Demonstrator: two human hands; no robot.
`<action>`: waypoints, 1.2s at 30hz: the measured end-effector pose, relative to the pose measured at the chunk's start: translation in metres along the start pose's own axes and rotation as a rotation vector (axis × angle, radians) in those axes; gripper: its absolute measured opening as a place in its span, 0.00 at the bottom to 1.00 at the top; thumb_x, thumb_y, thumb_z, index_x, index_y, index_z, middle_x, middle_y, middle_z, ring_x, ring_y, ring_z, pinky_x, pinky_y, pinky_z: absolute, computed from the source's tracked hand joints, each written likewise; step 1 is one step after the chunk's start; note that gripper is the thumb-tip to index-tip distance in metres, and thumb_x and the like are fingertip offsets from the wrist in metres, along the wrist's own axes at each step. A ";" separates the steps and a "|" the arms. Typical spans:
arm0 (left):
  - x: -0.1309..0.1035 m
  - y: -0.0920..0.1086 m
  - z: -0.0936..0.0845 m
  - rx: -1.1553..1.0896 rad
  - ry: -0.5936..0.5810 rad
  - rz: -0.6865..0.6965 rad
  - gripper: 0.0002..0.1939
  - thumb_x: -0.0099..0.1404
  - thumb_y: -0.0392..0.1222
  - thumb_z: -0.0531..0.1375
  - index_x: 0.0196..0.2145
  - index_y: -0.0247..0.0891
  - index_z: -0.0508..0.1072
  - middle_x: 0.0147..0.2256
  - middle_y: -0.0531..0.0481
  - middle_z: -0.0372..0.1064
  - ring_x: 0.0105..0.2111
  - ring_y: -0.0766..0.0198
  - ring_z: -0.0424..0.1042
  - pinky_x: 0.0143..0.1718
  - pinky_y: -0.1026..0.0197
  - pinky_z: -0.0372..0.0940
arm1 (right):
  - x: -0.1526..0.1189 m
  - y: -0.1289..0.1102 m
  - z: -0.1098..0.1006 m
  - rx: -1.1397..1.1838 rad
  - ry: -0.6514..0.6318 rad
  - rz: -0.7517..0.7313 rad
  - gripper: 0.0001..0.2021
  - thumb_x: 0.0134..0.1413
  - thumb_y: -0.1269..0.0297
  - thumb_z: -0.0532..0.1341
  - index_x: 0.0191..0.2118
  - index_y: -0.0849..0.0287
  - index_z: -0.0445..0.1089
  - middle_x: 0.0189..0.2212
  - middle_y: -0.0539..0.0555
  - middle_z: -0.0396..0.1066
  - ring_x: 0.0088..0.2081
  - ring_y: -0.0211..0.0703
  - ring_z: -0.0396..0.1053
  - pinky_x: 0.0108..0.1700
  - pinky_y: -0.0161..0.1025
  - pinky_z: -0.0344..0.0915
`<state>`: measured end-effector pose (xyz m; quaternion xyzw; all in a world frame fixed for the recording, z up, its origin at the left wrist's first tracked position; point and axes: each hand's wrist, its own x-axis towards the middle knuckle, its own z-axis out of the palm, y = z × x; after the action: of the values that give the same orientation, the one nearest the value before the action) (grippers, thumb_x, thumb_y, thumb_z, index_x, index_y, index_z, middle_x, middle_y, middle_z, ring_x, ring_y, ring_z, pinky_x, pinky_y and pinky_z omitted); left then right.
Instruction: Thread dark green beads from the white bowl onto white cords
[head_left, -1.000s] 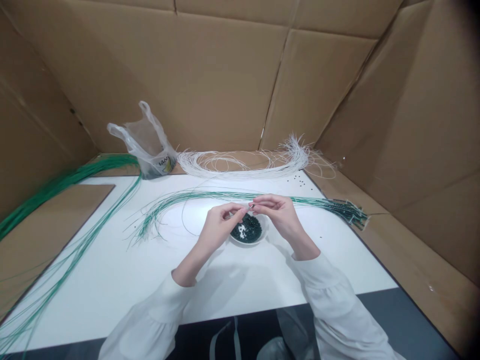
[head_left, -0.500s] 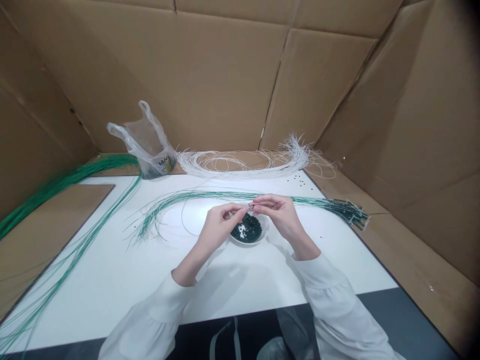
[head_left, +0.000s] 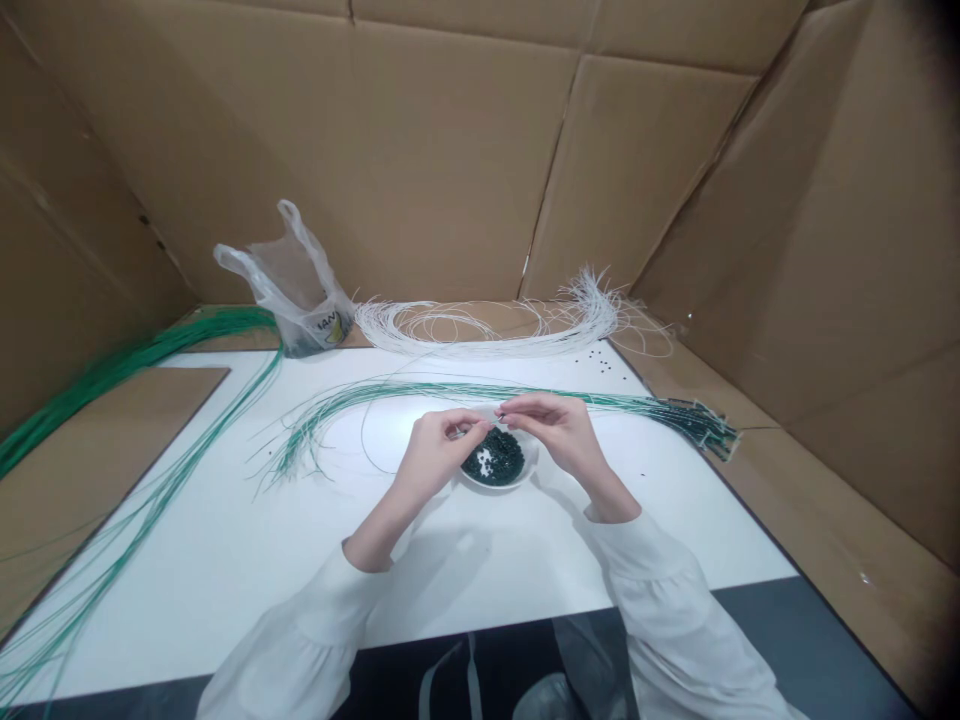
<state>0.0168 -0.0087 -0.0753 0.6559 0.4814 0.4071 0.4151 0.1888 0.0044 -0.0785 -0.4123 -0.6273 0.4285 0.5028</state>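
Above a white bowl (head_left: 531, 466) of small dark green beads (head_left: 507, 458), my two hands meet with their fingertips close together. My left hand (head_left: 435, 452) is closed in a pinch on a thin pale cord (head_left: 363, 432), which loops out to the left over the table. Thumb and forefinger of my right hand (head_left: 561, 430) pinch a tiny dark bead (head_left: 501, 416) at the cord's tip; whether the cord passes through it is too small to tell. Behind the hands lies a bundle of green cords (head_left: 420, 388), with dark beaded ends (head_left: 701, 425) at the right.
A coil of white cords (head_left: 480, 347) lies at the back, beside a translucent plastic bag (head_left: 304, 300). More green cords (head_left: 142, 350) drape along the left side. Several loose beads (head_left: 602, 362) dot the table's back right. Cardboard walls (head_left: 450, 160) enclose the table (head_left: 247, 580).
The fingers of my right hand have shifted slightly at the pinch, and the forefinger sits a little lower. Otherwise the hands and surroundings stay in place.
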 end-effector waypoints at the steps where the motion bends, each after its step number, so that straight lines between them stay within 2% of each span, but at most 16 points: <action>1: 0.000 0.000 0.000 -0.001 0.001 -0.006 0.12 0.55 0.45 0.56 0.28 0.34 0.75 0.28 0.47 0.73 0.28 0.63 0.68 0.31 0.65 0.61 | 0.000 0.000 0.000 -0.043 -0.003 -0.021 0.05 0.41 0.66 0.64 0.28 0.57 0.74 0.29 0.52 0.74 0.31 0.42 0.72 0.38 0.40 0.68; 6: 0.000 -0.001 -0.001 0.012 0.023 -0.028 0.13 0.55 0.45 0.56 0.28 0.34 0.76 0.27 0.47 0.74 0.29 0.61 0.69 0.30 0.64 0.61 | -0.001 -0.005 -0.001 -0.201 -0.022 -0.107 0.04 0.43 0.67 0.62 0.28 0.55 0.75 0.29 0.51 0.75 0.32 0.43 0.72 0.38 0.39 0.68; 13: 0.001 -0.002 -0.002 0.005 0.020 -0.039 0.13 0.55 0.46 0.56 0.28 0.33 0.75 0.27 0.48 0.73 0.27 0.63 0.68 0.28 0.65 0.60 | -0.002 -0.006 0.000 -0.228 -0.019 -0.147 0.05 0.44 0.66 0.61 0.29 0.54 0.75 0.29 0.50 0.75 0.32 0.43 0.72 0.38 0.39 0.68; 18: 0.001 -0.002 -0.001 -0.024 0.013 -0.024 0.13 0.55 0.46 0.57 0.29 0.34 0.75 0.27 0.48 0.73 0.25 0.65 0.67 0.28 0.65 0.60 | -0.002 -0.001 0.002 -0.157 0.008 -0.119 0.05 0.44 0.65 0.62 0.30 0.55 0.74 0.30 0.51 0.75 0.33 0.44 0.72 0.40 0.41 0.69; 27: -0.001 0.003 -0.002 -0.012 0.042 0.006 0.13 0.56 0.46 0.56 0.31 0.35 0.76 0.27 0.48 0.73 0.23 0.67 0.64 0.25 0.66 0.57 | -0.003 -0.003 0.009 0.157 0.021 0.034 0.08 0.38 0.64 0.66 0.30 0.58 0.74 0.30 0.52 0.75 0.32 0.44 0.73 0.38 0.43 0.71; 36: -0.004 0.007 0.000 0.001 0.086 0.073 0.13 0.56 0.46 0.56 0.31 0.35 0.76 0.28 0.49 0.73 0.21 0.69 0.62 0.25 0.66 0.56 | -0.002 -0.002 0.009 0.234 0.036 0.061 0.08 0.38 0.65 0.66 0.30 0.58 0.73 0.28 0.52 0.75 0.32 0.44 0.73 0.34 0.41 0.71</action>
<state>0.0176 -0.0139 -0.0693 0.6551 0.4747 0.4496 0.3786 0.1797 0.0011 -0.0786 -0.3773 -0.5511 0.5067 0.5452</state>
